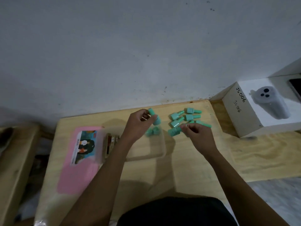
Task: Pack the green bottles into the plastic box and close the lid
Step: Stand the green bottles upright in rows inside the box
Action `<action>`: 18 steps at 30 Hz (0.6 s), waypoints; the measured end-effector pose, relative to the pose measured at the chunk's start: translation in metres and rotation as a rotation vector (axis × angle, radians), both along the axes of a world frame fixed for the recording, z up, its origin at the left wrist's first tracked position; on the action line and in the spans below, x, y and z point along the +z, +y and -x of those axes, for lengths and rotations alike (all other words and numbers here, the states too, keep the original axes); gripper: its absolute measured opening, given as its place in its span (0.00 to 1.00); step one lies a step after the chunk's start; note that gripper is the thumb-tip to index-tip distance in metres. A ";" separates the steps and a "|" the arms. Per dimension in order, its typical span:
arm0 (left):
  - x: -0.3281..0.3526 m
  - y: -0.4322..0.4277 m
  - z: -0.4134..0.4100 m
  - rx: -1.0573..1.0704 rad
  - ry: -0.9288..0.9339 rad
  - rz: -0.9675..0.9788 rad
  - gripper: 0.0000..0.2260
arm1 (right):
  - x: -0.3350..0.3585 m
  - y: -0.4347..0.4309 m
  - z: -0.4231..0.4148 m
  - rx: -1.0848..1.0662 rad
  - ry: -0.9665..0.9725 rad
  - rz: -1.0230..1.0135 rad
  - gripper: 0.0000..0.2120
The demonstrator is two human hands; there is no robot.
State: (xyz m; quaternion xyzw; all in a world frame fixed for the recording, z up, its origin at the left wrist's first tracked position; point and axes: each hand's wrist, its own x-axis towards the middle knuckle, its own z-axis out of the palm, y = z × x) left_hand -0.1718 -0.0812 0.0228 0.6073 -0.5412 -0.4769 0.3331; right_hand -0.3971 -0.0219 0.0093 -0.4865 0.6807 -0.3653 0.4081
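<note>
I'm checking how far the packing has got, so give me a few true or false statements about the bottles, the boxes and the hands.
1. The left hand holds a green bottle. True.
2. Every bottle is already in the clear plastic box. False: only a couple of packed bottles show inside, and the loose bottles lie on the table to its right.
3. The white box stands at the left end of the table. False: it stands at the right end.
4. A pink sheet lies left of the clear plastic box. True.
5. The right hand rests on the pink sheet. False: it is at the loose bottles.
</note>
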 end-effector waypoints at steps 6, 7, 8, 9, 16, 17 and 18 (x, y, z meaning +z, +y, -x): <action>-0.002 0.031 -0.041 0.052 -0.150 0.013 0.08 | -0.018 -0.007 -0.056 0.097 0.293 0.053 0.08; -0.004 0.036 -0.044 0.055 -0.197 0.007 0.08 | -0.022 -0.009 -0.062 0.127 0.386 0.059 0.08; -0.006 0.041 -0.046 0.058 -0.233 0.002 0.08 | -0.026 -0.011 -0.067 0.159 0.475 0.075 0.09; -0.010 0.044 -0.047 0.058 -0.248 0.004 0.08 | -0.031 -0.012 -0.070 0.185 0.548 0.101 0.09; -0.036 0.056 -0.047 0.013 -0.300 0.036 0.04 | -0.062 -0.024 -0.079 0.223 0.836 0.223 0.13; -0.038 0.057 -0.045 0.009 -0.312 0.037 0.05 | -0.064 -0.024 -0.081 0.217 0.844 0.217 0.12; -0.040 0.057 -0.044 0.008 -0.320 0.037 0.06 | -0.065 -0.024 -0.083 0.210 0.846 0.210 0.12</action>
